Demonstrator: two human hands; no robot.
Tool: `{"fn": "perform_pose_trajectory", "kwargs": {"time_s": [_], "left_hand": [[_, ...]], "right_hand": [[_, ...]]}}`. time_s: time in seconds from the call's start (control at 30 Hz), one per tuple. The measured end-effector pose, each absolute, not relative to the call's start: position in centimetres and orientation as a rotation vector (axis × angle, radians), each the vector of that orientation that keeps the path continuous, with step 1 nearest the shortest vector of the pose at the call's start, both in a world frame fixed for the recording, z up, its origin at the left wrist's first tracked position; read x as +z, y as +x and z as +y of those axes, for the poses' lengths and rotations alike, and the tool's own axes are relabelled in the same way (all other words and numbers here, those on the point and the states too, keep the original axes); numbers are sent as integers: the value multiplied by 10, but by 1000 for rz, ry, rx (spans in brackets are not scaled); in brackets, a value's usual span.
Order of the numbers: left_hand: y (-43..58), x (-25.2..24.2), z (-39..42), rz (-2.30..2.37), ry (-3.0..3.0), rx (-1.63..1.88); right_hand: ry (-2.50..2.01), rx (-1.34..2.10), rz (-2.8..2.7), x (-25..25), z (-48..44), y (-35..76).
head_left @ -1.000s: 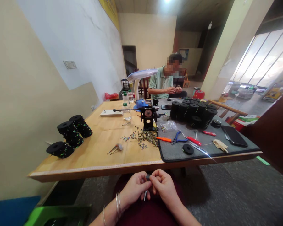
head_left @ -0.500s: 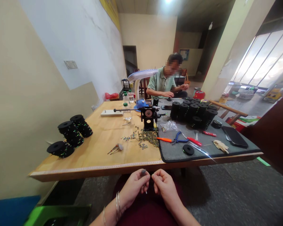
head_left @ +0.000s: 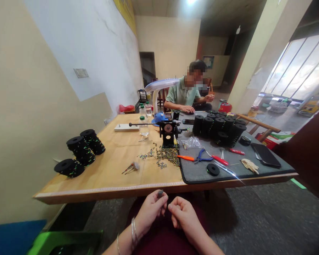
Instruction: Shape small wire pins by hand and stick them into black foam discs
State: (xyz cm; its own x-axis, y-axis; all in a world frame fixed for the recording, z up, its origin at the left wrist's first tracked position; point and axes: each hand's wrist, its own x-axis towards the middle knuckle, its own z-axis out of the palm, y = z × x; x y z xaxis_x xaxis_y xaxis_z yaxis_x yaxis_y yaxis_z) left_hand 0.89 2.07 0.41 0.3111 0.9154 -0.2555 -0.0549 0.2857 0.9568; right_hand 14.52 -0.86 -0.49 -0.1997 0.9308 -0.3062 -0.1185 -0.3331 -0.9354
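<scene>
In front of the table edge, over my lap, my left hand (head_left: 152, 209) is closed in a pinch. A small dark grey piece (head_left: 160, 193) shows at its index finger; I cannot make out what it is. Close beside it on the right, my right hand (head_left: 183, 211) is also closed, thumb against index finger. Whatever its fingertips hold is too small to see. The two hands are slightly apart. Beyond them on the wooden table (head_left: 101, 170) lie a heap of small striped pieces (head_left: 168, 155) and a little bundle of thin sticks (head_left: 130, 167).
A black winding device (head_left: 168, 132) stands mid-table beside a lamp (head_left: 159, 85). Black spools (head_left: 86, 156) stand left; more spools (head_left: 207, 125) fill the grey mat (head_left: 194, 173). Pliers (head_left: 200, 156), a loose spool (head_left: 213, 169) and a phone (head_left: 267, 156) lie there. A co-worker (head_left: 184, 94) sits opposite.
My right hand has shifted slightly down and left, and my left hand slightly left and up. The co-worker's hand on the table has moved slightly left and down.
</scene>
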Motion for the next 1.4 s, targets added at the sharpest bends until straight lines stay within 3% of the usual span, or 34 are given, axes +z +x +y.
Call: {"fn": "perform_pose_trajectory", "kwargs": {"time_s": [0.47,0.87,1.4], "left_hand": [[10,8,18,1040,1145,817],[7,4,15,1161,1551,832],[9,7,13,1117,1472,784]], "right_hand": [[-1269,1668,-1029,-4,-7,144],[-1249,1590,-1000,-5,-4,143],[-1227,1444,-944,-8,-4,149]]}}
